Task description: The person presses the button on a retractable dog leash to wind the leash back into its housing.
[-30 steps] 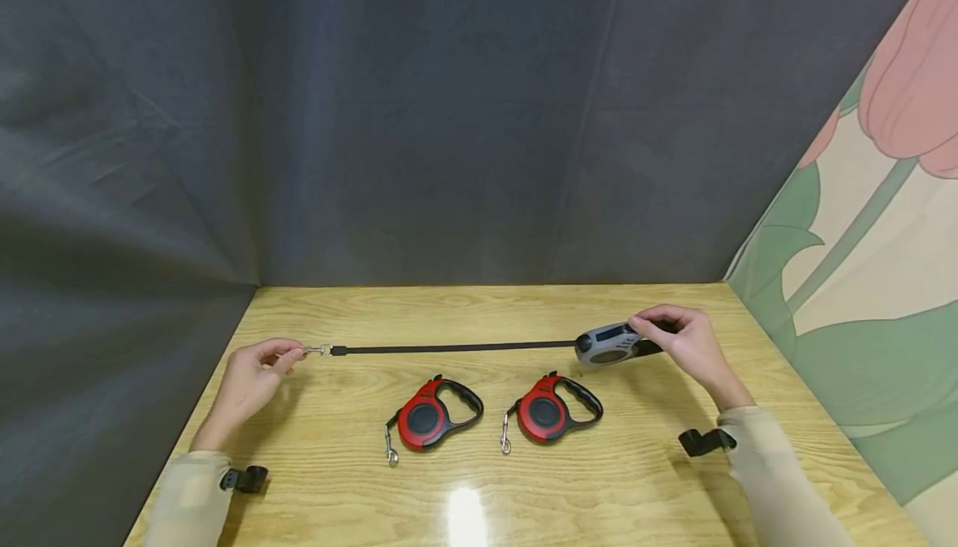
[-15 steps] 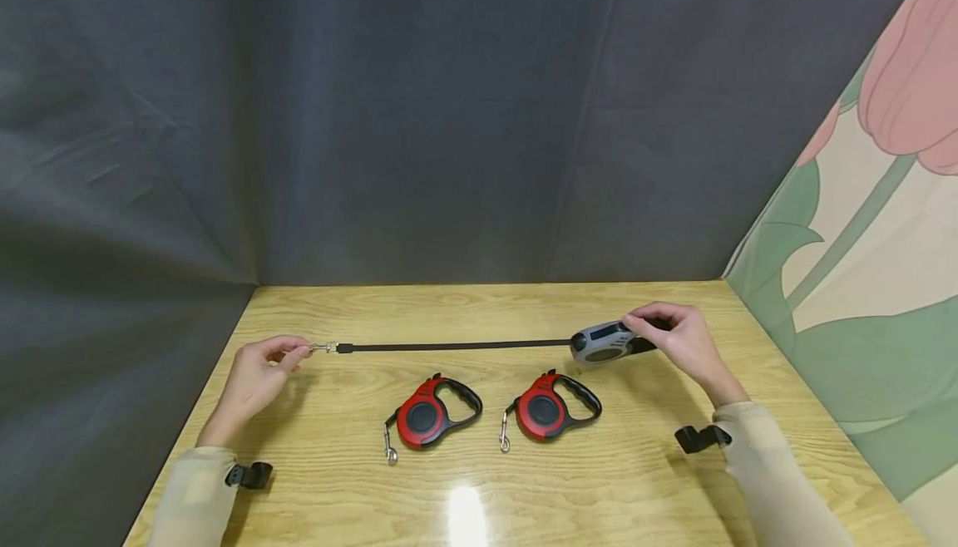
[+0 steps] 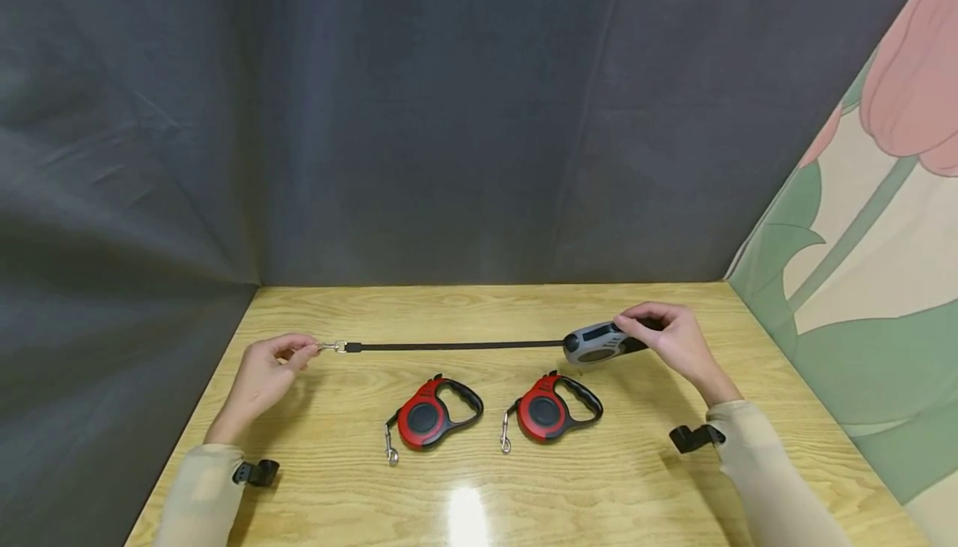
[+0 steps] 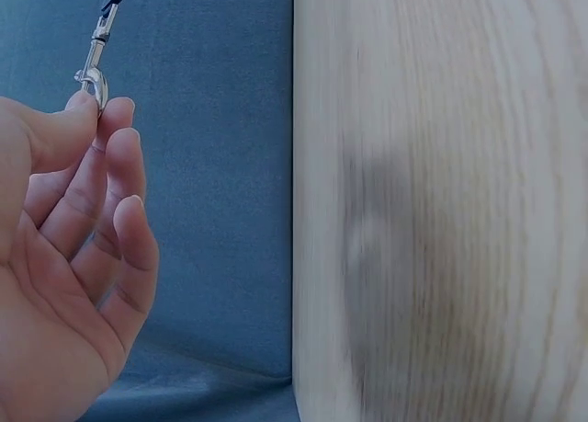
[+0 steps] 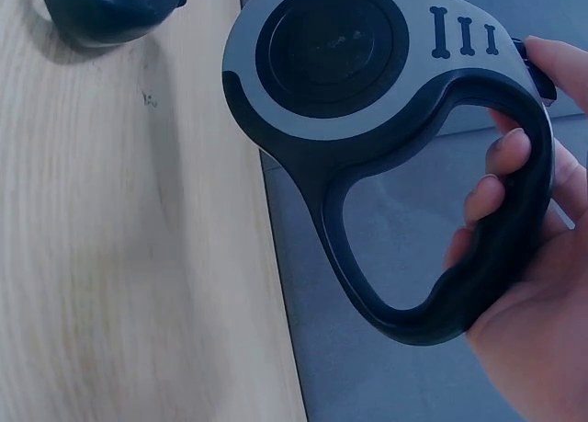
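Note:
A grey and black retractable dog leash (image 3: 595, 343) is held above the table by my right hand (image 3: 666, 339). In the right wrist view the fingers (image 5: 485, 198) curl through its black loop handle (image 5: 514, 229), with the thumb at the button on top. Its black strap (image 3: 456, 346) runs out straight and taut to the left. At the strap's end is a silver snap hook (image 4: 96, 73), whose tip my left hand (image 3: 269, 368) pinches between thumb and forefinger. The other left fingers (image 4: 138, 247) are loosely bent.
Two red and black retractable leashes, a left one (image 3: 422, 418) and a right one (image 3: 542, 410), lie on the wooden table (image 3: 359, 497) between my forearms, their hooks hanging out to the left. Dark cloth (image 3: 449, 115) stands behind; a floral panel (image 3: 883, 281) borders the right side.
My left hand has moved right with the hook, and my right hand slightly left with the grey leash. The stretched strap is shorter. The red leashes stay put.

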The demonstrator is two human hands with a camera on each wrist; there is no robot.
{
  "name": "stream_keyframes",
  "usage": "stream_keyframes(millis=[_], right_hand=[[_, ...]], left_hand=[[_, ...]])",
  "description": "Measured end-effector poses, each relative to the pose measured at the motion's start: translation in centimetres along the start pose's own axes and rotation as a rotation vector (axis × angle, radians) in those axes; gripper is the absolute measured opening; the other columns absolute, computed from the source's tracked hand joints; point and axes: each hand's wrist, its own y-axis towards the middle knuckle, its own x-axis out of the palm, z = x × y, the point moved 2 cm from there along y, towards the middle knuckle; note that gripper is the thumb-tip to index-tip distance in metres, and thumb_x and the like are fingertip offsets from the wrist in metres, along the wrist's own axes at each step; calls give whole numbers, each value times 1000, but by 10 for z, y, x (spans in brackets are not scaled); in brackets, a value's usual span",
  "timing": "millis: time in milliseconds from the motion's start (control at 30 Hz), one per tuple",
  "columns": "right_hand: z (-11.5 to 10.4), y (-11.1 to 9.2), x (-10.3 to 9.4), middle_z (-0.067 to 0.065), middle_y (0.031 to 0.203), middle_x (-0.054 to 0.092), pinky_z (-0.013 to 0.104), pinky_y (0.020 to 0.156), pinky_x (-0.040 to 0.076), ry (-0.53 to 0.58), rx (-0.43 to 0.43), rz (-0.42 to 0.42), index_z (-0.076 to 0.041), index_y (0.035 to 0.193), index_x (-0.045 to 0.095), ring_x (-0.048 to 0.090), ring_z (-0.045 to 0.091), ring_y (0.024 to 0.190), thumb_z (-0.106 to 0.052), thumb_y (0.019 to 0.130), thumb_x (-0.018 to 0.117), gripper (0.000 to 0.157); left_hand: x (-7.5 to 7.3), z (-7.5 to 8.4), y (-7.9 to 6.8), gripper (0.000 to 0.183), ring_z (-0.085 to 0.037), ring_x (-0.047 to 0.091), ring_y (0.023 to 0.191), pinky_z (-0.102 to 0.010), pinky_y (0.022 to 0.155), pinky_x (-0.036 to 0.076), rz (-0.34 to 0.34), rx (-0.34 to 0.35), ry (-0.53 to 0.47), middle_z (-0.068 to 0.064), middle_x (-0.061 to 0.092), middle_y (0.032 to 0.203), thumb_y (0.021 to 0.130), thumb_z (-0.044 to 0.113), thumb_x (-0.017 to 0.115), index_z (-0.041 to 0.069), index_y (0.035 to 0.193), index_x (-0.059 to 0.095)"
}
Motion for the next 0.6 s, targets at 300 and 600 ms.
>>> stream_keyframes(millis=[300, 600], right_hand=[[-4, 1, 1, -8, 100, 81, 16, 76, 53, 12, -2, 9, -5, 107, 82, 68, -2, 89, -23, 97, 81, 20], [-2, 1, 5, -9, 98, 81, 16, 75, 54, 44, -41, 11, -1, 106, 81, 70, -2, 87, -16, 97, 79, 17]], left_hand=[[4, 2, 0, 15, -9, 63, 77, -25, 60, 49, -13, -5, -3, -13, 79, 97, 105, 20, 71, 8, 108, 81], [11, 5, 1, 14, -8, 62, 80, -25, 61, 49, -37, -11, -1, -12, 79, 99, 104, 19, 72, 8, 108, 80]])
